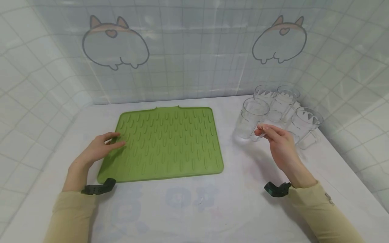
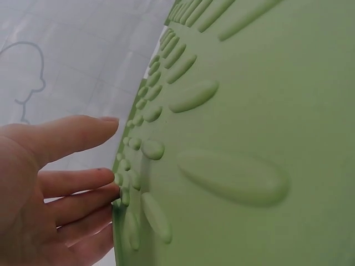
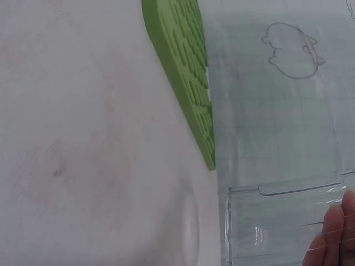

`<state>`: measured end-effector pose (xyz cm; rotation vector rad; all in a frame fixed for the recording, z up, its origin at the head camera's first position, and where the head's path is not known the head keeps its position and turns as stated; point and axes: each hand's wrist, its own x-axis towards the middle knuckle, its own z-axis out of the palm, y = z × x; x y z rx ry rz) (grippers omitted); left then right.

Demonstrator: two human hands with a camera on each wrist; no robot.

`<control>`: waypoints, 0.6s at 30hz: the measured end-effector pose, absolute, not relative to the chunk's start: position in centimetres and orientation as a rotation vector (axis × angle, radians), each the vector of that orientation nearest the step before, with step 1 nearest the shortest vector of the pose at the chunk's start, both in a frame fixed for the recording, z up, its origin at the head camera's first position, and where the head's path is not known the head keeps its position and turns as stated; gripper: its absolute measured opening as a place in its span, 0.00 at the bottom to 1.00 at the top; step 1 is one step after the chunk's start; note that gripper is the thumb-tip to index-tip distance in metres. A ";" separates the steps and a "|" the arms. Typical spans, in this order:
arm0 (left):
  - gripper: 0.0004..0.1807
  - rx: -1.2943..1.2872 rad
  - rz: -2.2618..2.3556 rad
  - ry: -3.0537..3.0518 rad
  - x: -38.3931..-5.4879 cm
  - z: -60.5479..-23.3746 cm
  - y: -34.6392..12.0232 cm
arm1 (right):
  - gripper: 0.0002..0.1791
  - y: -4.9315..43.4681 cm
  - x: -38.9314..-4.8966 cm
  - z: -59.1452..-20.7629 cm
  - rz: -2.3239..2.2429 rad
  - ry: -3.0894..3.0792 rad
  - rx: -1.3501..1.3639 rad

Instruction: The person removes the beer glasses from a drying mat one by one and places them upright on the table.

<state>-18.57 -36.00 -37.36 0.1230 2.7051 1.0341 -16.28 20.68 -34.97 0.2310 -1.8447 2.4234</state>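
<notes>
A green silicone drying mat (image 1: 170, 143) with raised oval ridges lies on the table. My left hand (image 1: 98, 147) is at its left edge, thumb and fingers extended; in the left wrist view the fingertips (image 2: 105, 191) reach right to the rim. On the right, my right hand (image 1: 281, 145) pinches the handle of a clear glass mug (image 1: 247, 123), which stands upright close to the table. Part of that mug (image 3: 272, 227) also shows in the right wrist view beside my curled fingers (image 3: 331, 233).
Behind the held mug are more clear glass mugs: one at the back (image 1: 265, 92), another beside it (image 1: 284, 104) and a third (image 1: 305, 123) at the right. Tile-patterned sheeting (image 1: 194, 50) rises behind the white tabletop (image 1: 188, 216) and along both sides.
</notes>
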 end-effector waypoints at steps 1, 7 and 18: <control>0.43 0.121 1.032 2.706 -18.6 -37.4 -36.0 | 0.16 20.8 -16.3 -35.0 2.408 -1.853 0.215; 0.43 0.128 1.013 2.712 -18.7 -37.6 -36.2 | 0.15 21.2 -16.1 -35.3 2.375 -1.844 0.126; 0.43 0.137 0.998 2.717 -18.6 -38.0 -36.3 | 0.13 21.7 -16.4 -36.0 2.276 -1.822 -0.044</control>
